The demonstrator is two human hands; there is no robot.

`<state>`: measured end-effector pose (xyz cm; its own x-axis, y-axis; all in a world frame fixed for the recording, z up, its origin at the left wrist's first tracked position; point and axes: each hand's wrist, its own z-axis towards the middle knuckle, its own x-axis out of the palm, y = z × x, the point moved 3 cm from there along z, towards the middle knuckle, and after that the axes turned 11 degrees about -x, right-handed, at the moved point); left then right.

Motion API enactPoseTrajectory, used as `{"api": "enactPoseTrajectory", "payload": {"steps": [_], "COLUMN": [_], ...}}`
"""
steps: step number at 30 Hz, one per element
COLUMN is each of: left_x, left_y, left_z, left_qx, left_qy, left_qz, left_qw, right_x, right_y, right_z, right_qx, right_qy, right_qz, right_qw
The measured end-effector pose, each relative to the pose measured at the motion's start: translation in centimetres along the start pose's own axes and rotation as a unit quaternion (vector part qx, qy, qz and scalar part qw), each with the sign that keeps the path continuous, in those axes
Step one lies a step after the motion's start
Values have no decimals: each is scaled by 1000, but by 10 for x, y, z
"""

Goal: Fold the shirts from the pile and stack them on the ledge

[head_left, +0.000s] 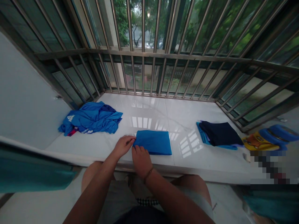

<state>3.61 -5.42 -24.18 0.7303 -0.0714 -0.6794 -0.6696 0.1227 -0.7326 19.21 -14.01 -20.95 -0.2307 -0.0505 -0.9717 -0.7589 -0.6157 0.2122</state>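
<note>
A folded blue garment (153, 142) lies flat on the white tiled ledge (149, 109), close to its near edge. My left hand (122, 146) has its fingertips at the garment's left edge. My right hand (141, 161), with a thin bracelet at the wrist, sits just below, its fingers at the near left corner. Both hands appear to hold the cloth there. The fabric under my fingers is partly hidden.
A crumpled blue jersey (90, 119) lies at the ledge's left. A stack of navy and light blue clothes (219, 133) lies to the right. Beyond it is a yellow and blue printed item (259, 141). Metal window bars (149, 53) run along the far side.
</note>
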Motion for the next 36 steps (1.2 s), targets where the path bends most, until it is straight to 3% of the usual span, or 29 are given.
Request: {"api": "enactPoseTrajectory", "payload": {"steps": [3,5,6,9,12,15,21,25,30,36], "left_x": [1,1,1,5,17,30,40,39,39,40], "left_y": [0,1,1,-1,-10,-22,-22,-16,-20,-22], "left_z": [1,1,0,-5,-11,-14,-14,-15,-17,-16], "left_qx": [-2,-11,-24,-88,-153,-168,-118,-94,-82,-82], "left_qy": [-5,-27,-44,-90,-97,-105,-102,-99,-119,-115], "left_qz": [0,-11,-15,-5,16,45,59,27,59,75], "left_qw": [1000,1000,999,992,983,979,986,990,988,987], "right_x": [3,-6,-14,-43,-64,-63,-55,-68,-112,-193], "right_y": [6,-1,-10,-58,-116,-157,-187,-204,-256,-327], "right_z": [-34,-50,-55,-60,-65,-68,-69,-81,-106,-135], "right_qx": [-135,-158,-135,59,310,414,371,338,337,329], "right_qy": [15,13,3,-44,-59,-20,-44,-100,-152,-166], "right_qz": [15,31,35,11,-14,76,216,313,344,289], "right_qw": [991,987,990,997,949,907,902,882,863,884]}}
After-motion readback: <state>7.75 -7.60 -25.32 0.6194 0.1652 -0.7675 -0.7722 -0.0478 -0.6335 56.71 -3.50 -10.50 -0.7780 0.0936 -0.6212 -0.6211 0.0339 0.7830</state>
